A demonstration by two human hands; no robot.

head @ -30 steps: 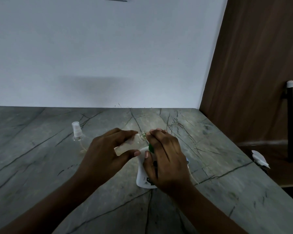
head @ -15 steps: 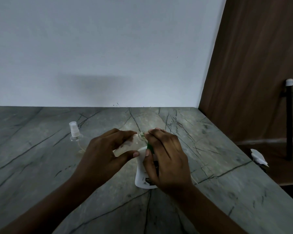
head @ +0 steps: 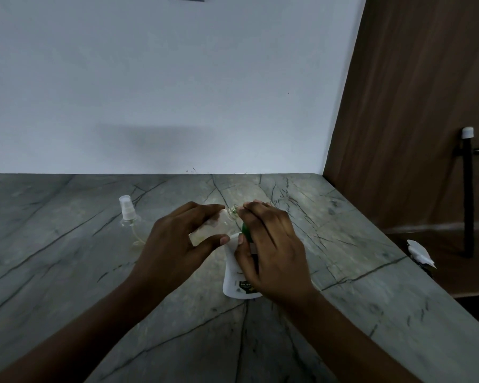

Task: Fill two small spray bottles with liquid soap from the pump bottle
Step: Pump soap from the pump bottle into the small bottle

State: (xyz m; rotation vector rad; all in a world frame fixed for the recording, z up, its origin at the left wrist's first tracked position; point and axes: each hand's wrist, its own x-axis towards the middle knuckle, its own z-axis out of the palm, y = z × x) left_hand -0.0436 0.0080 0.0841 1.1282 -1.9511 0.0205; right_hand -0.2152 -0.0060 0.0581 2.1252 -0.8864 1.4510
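Left hand (head: 174,244) grips the small bottle (head: 215,226), tilted, long axis running up and right, open neck just beside the green spout (head: 246,232). Right hand (head: 271,250) curls over the top of the pump bottle (head: 234,275), which stands upright on the surface (head: 67,272). The next press likely needs the neck under the spout.

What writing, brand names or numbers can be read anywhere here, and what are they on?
On the pump bottle: a dark label patch low on its white body, with pale marks too small and blurred to read.
On the small clear bottle held by the left hand: no text visible.
On the spray cap standing on the counter: no text visible.
No readable text anywhere.
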